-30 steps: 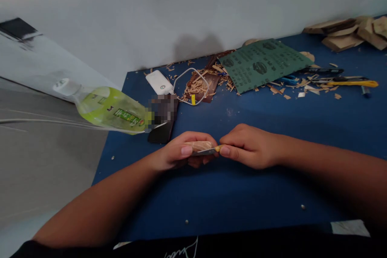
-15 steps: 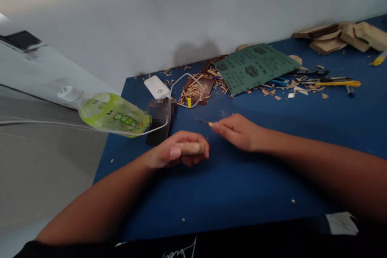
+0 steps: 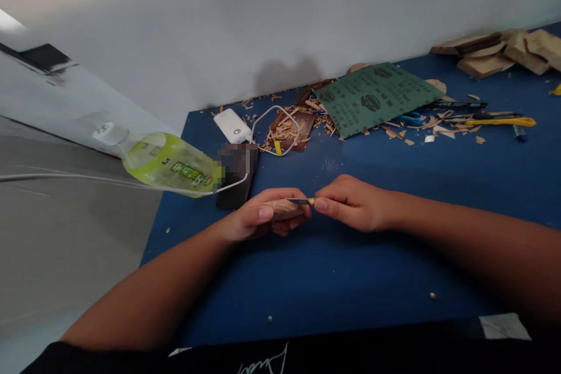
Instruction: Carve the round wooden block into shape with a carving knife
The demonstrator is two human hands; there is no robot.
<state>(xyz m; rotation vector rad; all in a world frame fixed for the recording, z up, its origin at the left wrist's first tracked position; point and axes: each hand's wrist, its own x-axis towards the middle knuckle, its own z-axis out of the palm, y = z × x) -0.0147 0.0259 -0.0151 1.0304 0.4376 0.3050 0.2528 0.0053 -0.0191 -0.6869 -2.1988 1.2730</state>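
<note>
**Small knife point(image 3: 298, 201) against a bit of wood point(image 3: 280, 208)**

Left hand point(image 3: 258, 216) curled closed around the bit of wood, fingers wrapped under it. Right hand point(image 3: 355, 204) pinching the yellow end of the small knife between the fingertips, just beside the left hand. Thin shiny blade lying along the top of the wood and touching it. Under both hands, a dark blue table point(image 3: 315, 286) with a few tiny crumbs. Just past the left hand, a dark thing point(image 3: 234, 184) too blurred to tell, then a plastic bottle point(image 3: 169, 163) with a green label, lying on its side at the table edge. Farther off, a white power bank point(image 3: 231, 126), a white cable point(image 3: 274, 128), a pile of wood shavings point(image 3: 287, 128), a green sheet of sandpaper point(image 3: 377, 96), a yellow box cutter point(image 3: 499, 121) and chunks of wood point(image 3: 495, 55) by the wall point(image 3: 175, 29).
</note>
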